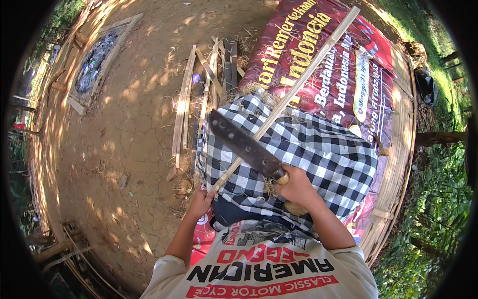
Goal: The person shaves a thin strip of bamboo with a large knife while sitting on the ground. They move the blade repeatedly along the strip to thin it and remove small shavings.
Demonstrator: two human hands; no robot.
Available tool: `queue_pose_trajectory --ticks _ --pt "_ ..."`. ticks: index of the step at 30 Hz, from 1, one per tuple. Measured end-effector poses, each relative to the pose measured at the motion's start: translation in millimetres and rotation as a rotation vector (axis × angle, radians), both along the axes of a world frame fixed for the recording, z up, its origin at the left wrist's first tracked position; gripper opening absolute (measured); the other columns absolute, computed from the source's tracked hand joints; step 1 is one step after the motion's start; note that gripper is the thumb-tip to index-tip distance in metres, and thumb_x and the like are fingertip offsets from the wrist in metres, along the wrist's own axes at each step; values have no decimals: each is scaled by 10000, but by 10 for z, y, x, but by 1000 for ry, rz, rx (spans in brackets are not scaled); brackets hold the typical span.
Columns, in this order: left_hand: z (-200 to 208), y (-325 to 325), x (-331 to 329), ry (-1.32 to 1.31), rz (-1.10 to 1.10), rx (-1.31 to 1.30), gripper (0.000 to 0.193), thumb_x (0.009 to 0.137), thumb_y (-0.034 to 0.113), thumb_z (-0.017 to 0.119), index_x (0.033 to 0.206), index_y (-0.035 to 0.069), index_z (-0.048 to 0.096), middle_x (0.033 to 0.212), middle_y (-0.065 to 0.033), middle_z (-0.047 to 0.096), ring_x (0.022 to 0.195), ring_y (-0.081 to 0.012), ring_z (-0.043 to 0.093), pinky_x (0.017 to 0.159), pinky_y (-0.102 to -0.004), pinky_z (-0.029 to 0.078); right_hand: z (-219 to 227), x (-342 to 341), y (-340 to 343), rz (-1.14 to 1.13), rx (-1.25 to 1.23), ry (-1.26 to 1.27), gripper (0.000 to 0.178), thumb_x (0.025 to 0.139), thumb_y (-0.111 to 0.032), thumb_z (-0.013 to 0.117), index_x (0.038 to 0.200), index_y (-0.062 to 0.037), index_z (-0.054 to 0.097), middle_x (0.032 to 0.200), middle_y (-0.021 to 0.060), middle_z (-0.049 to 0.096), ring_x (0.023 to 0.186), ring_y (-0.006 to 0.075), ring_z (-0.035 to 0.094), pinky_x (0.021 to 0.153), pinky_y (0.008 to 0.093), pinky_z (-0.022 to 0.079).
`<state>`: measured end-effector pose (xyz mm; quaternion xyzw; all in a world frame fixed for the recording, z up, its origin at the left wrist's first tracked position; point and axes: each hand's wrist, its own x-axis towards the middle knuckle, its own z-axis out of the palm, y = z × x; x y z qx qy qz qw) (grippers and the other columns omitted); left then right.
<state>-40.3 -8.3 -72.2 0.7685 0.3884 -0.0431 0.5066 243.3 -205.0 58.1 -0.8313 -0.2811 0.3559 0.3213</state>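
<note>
My right hand (298, 187) is closed round the pale wooden handle of a machete (245, 145). Its broad dark blade slants up and to the left, crossing above a bamboo strip (303, 79). That long pale strip runs from lower left to far upper right, over my lap. At its near end my left hand (201, 203) is closed on it. Under both lies a black-and-white checked cloth (328, 164) spread across my legs. A rounded tan thing (295, 208) shows beneath my right wrist; I cannot make out what it is.
Several split strips (185, 107) lie on the earth floor ahead and to the left, among thin shavings. A dark red printed banner (343, 94) covers the seat under me, edged by a bamboo slat platform (393, 199). A framed ash pit (97, 62) is at the far left.
</note>
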Motion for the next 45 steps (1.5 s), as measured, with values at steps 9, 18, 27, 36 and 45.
queue_pose_trajectory --ticks 9,18,27,36,45 --pt "142 -83 35 -2 151 -76 434 938 269 600 620 -21 546 494 -6 447 487 -83 403 444 -314 336 289 92 -2 -126 136 -141 281 668 -77 676 921 28 614 680 202 606 623 344 600 613 410 484" --pt "917 34 781 -210 116 -79 407 939 289 601 670 -11 546 539 41 413 531 -52 355 468 -269 299 655 261 -454 -511 367 180 204 738 15 682 909 44 576 671 46 595 538 83 555 479 242 430" --pt "1259 -2 1531 -241 -79 -144 484 928 360 611 626 -1 501 514 39 352 527 -59 312 447 -292 255 934 852 -477 -460 492 -253 163 755 -7 724 814 23 575 658 36 603 526 87 567 478 231 448" --pt "1198 -72 1575 -165 -63 -262 489 950 393 577 634 26 509 551 66 365 545 -58 307 459 -278 256 681 1328 -282 -199 383 -172 257 673 -54 716 890 54 630 706 102 638 638 119 581 615 294 484" --pt "974 -108 1655 -103 -53 -425 420 988 290 529 631 84 453 535 73 384 477 -41 315 433 -247 252 306 1680 -340 -420 531 -22 301 661 -53 683 936 53 620 680 180 621 568 231 600 595 339 495"
